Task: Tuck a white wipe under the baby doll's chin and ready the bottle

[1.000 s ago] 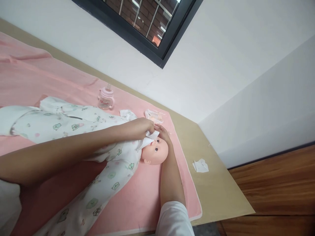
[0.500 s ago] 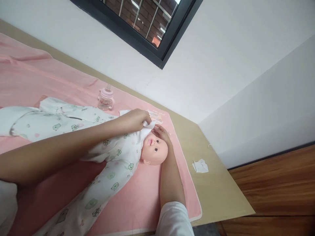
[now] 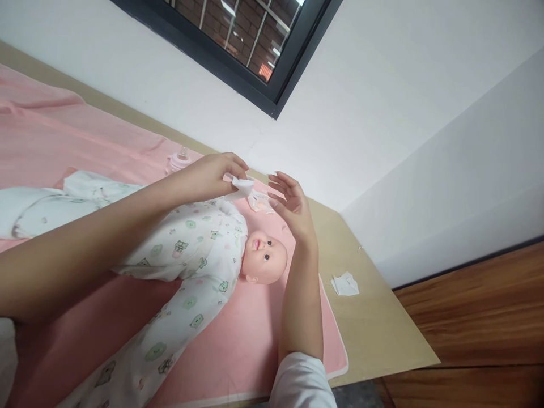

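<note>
A baby doll [image 3: 264,258] lies on its back on a pink blanket [image 3: 238,340], wearing a white suit with green animal prints. My left hand [image 3: 221,173] is above the doll's far shoulder, its fingers pinching a white tissue [image 3: 241,189]. My right hand [image 3: 293,204] is raised beyond the doll's head, fingers spread and holding nothing. Between the two hands, a clear plastic packet [image 3: 260,203] lies at the blanket's far edge. My left forearm covers part of the doll's body.
A pink-topped baby bottle [image 3: 177,162] stands behind my left forearm, partly hidden. A crumpled white tissue [image 3: 345,284] lies on the tan tabletop [image 3: 382,334] to the right. A white wall [image 3: 323,153] with a dark-framed window [image 3: 276,105] borders the far side.
Both hands have lifted away from the doll's head toward the wall. The tissue came along in my left hand. My right hand has left the head and spread its fingers.
</note>
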A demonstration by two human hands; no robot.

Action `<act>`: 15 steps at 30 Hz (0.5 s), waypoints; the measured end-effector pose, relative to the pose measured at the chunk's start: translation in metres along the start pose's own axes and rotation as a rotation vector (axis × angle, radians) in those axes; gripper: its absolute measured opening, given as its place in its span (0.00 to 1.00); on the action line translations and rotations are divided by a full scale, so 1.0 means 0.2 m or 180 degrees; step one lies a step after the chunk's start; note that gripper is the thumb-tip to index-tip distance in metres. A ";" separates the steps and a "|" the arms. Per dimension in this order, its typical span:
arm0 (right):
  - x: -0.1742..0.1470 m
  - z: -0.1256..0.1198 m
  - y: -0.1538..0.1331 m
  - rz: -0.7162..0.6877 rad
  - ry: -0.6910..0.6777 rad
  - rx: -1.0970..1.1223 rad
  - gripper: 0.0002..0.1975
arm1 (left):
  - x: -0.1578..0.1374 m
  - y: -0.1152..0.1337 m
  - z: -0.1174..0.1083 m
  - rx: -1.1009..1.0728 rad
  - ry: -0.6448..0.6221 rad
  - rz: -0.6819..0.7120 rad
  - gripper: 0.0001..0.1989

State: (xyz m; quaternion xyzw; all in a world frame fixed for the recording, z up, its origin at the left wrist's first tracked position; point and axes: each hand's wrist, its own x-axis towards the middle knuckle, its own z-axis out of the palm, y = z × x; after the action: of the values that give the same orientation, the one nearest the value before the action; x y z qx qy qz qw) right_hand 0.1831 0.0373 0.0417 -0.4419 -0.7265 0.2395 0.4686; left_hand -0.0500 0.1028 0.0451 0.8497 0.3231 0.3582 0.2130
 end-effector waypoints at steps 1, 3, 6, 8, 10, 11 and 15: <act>-0.01 0.03 -0.06 -0.0123 -0.0102 -0.0190 0.31 | 0.00 0.00 0.00 0.0010 -0.0057 0.0052 0.14; -0.03 0.09 -0.15 -0.0333 -0.0259 -0.0564 0.28 | -0.01 0.01 0.00 0.0037 -0.0111 0.0171 0.15; -0.04 0.13 -0.18 -0.0524 -0.0260 -0.0973 0.24 | -0.02 0.01 0.00 0.0142 -0.0158 0.0285 0.17; -0.03 0.13 -0.16 -0.0539 -0.0128 -0.1105 0.21 | -0.02 0.01 -0.01 0.0209 -0.0167 0.0221 0.17; -0.03 0.13 -0.15 -0.0468 -0.0049 -0.1144 0.19 | -0.02 0.01 -0.01 0.0226 -0.0183 0.0116 0.17; -0.02 0.13 -0.14 -0.0416 -0.0050 -0.1124 0.18 | -0.02 0.01 -0.02 0.0225 -0.0188 0.0076 0.16; -0.02 0.13 -0.11 -0.0216 -0.0088 -0.0798 0.17 | -0.01 0.01 -0.04 0.0187 -0.0094 0.0066 0.16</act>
State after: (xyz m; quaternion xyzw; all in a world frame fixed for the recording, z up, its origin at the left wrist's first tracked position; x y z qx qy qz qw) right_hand 0.1512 0.0243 0.0453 -0.4689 -0.7717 0.1368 0.4074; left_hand -0.0564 0.1018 0.0518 0.8640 0.3214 0.3383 0.1890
